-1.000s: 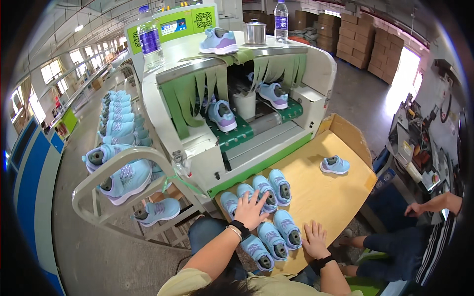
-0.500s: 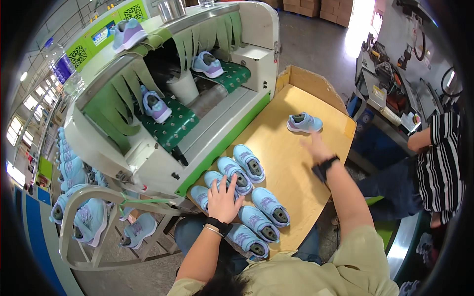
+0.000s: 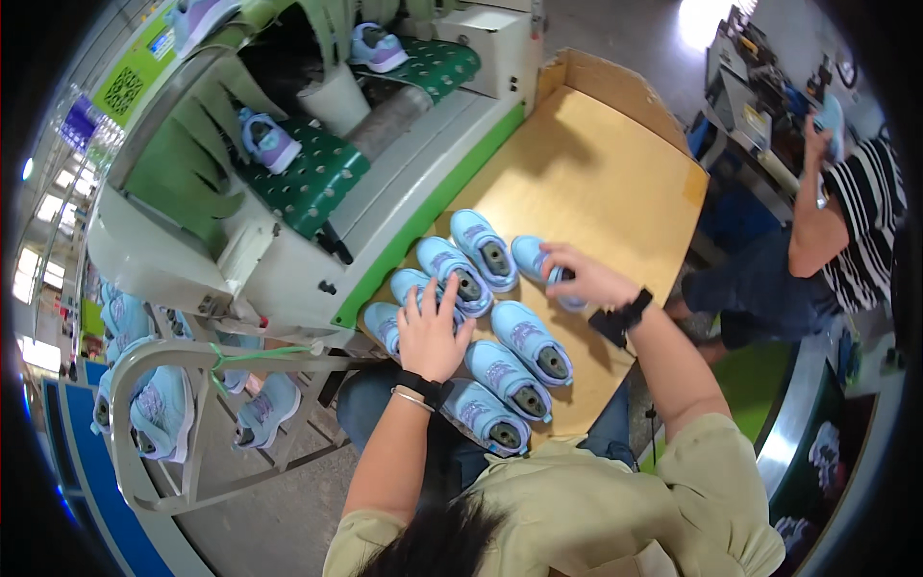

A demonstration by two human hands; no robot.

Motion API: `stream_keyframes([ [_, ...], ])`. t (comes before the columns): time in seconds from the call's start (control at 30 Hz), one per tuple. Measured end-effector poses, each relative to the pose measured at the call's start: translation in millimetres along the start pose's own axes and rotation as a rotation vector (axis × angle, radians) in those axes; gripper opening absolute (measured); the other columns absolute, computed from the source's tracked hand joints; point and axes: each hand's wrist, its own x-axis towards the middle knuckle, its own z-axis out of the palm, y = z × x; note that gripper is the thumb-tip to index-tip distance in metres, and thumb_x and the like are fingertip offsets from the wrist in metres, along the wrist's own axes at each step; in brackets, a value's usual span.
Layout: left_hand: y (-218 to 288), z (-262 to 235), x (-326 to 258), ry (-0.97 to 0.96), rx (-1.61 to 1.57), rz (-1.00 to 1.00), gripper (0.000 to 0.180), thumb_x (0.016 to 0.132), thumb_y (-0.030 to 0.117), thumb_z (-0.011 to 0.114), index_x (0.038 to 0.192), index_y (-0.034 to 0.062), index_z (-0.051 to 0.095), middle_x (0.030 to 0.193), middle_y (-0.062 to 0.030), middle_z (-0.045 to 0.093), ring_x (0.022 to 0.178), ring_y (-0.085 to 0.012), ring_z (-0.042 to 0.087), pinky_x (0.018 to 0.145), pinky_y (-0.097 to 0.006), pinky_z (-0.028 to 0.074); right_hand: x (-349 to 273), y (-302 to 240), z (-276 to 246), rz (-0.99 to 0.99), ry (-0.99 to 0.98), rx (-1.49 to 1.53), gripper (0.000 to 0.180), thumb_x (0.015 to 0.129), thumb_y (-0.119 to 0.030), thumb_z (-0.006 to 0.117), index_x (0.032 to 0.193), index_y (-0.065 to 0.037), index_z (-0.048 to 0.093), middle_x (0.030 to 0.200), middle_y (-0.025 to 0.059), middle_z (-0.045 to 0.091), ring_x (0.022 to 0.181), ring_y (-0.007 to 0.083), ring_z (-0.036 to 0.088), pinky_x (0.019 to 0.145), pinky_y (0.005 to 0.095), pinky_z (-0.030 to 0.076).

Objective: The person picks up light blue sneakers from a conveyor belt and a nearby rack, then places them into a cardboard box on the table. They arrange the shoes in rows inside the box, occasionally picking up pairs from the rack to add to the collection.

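Note:
Light blue sneakers with purple laces and dark lasts inside stand in two rows on a tan board (image 3: 620,159). My left hand (image 3: 431,332) lies over the left row, fingers spread on the tops of a sneaker (image 3: 404,282) and its neighbour. My right hand (image 3: 588,279) has its fingers curled over the heel end of another sneaker (image 3: 527,254), at the far right of the group. That shoe's heel is partly covered by my fingers. Closer to me is the right row, its farthest sneaker (image 3: 529,338) beside my right hand.
A white machine with a green perforated belt (image 3: 317,173) and hanging green strips stands left of the board; sneakers (image 3: 269,144) lie on the belt. A metal-framed rack (image 3: 154,361) holds more shoes. At right, a person in a striped shirt (image 3: 860,202) holds a light blue shoe (image 3: 830,125).
My right hand has brought the lone sneaker from the board's far part toward the rows. My left hand stays on the shoes. The view has tilted downward; the co-worker now lifts a shoe.

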Motion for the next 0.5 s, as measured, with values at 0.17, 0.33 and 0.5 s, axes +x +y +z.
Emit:
stream_keyframes([
  [0.17,6,1,11,0.000,-0.124,0.120,0.073,0.088,0.041,0.072,0.150,0.0085,0.051,0.146,-0.0192,0.055,0.135,-0.0419,0.048,0.112,-0.054,0.038,-87,6,55,-0.077,0.193,-0.001,0.037,0.086,-0.017,0.078,0.121,-0.012,0.068,0.153,0.0270,0.043,0.142,0.0423,0.044,0.117,0.0452,0.038],
  [0.33,-14,26,5,0.047,-0.021,0.205,0.076,0.089,0.038,0.071,0.154,0.0058,0.046,0.147,-0.0235,0.054,0.133,-0.0441,0.051,0.112,-0.053,0.039,-93,0,87,-0.060,0.629,-0.197,0.062,0.081,-0.018,0.074,0.139,-0.005,0.053,0.129,0.0213,0.059,0.115,0.0439,0.060,0.099,0.0501,0.050],
  [0.5,7,11,-6,0.001,0.301,0.135,0.072,0.096,0.057,0.064,0.151,0.0121,0.052,0.137,-0.0191,0.060,0.128,-0.0309,0.056,0.108,-0.047,0.044,-93,-4,97,0.142,0.555,-0.298,0.064,0.076,-0.014,0.076,0.136,-0.012,0.052,0.126,0.0207,0.056,0.114,0.0426,0.061,0.094,0.0508,0.052],
])
